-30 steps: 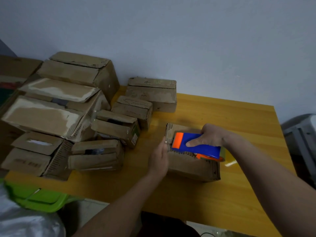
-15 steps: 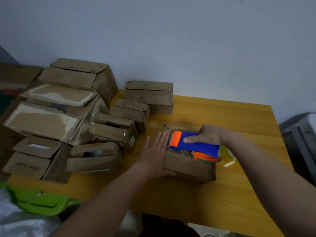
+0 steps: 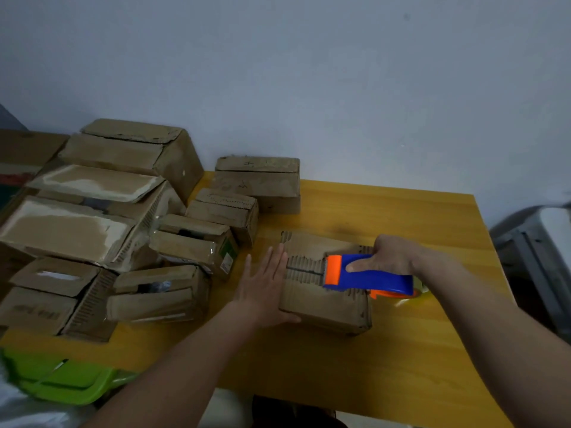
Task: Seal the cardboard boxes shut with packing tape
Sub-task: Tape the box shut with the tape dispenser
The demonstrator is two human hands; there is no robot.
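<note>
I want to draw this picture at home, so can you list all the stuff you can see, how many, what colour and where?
box being taped: 1, brown, middle of the table, under both hands
other boxes: about 8, brown, stacked on the left and at the back
tape gun: 1, blue and orange, on top of the box being taped
table: 1, yellow wood
bin: 1, green, bottom left
wall: grey, behind
left hand: 1, flat against the box's left side
right hand: 1, gripping the tape gun
</note>
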